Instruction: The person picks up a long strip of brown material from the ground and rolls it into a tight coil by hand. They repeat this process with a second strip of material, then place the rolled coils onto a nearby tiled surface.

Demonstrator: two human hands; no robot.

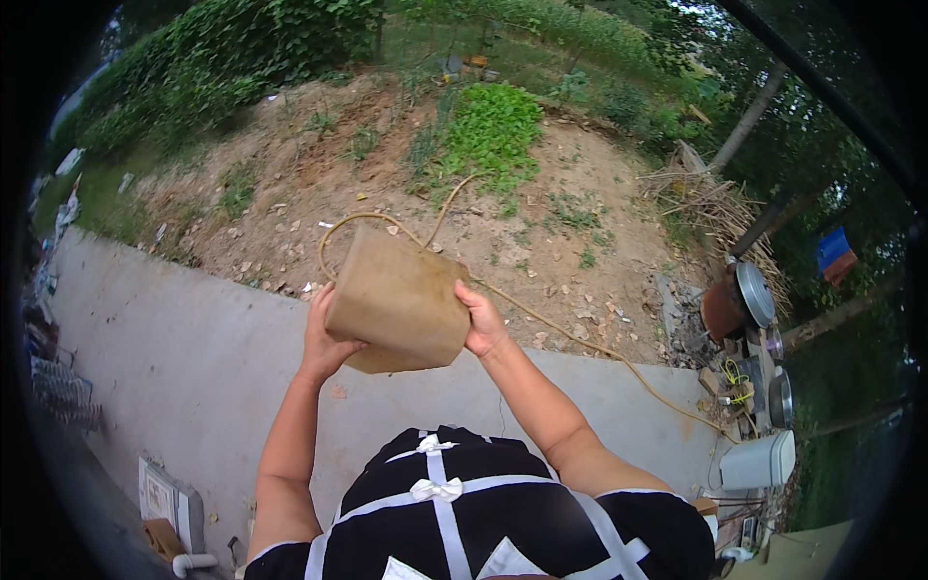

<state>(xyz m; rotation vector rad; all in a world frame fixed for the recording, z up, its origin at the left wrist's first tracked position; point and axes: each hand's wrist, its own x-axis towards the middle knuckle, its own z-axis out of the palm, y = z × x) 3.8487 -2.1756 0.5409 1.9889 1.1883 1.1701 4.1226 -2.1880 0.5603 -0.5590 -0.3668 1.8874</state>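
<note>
A brown box-like block point(403, 299), perhaps cardboard or a wrapped package, is held up in front of me over the line where concrete meets soil. My left hand point(328, 339) grips its left side, with the thumb across the lower face. On the opposite side, my right hand point(481, 319) presses against the edge with the thumb near the upper corner. Its far side and underside are hidden, as are most of my fingers. Behind the block, a yellowish hose point(362, 215) loops over the soil and is partly covered by it.
Grey concrete paving point(181, 348) lies underfoot, with a bare soil plot point(580, 268) and leafy green plants point(493, 130) beyond. At the right are a stove with a lidded pot point(754, 293), a pile of sticks point(696, 192) and a pale bin point(754, 461). The hose crosses the paving there.
</note>
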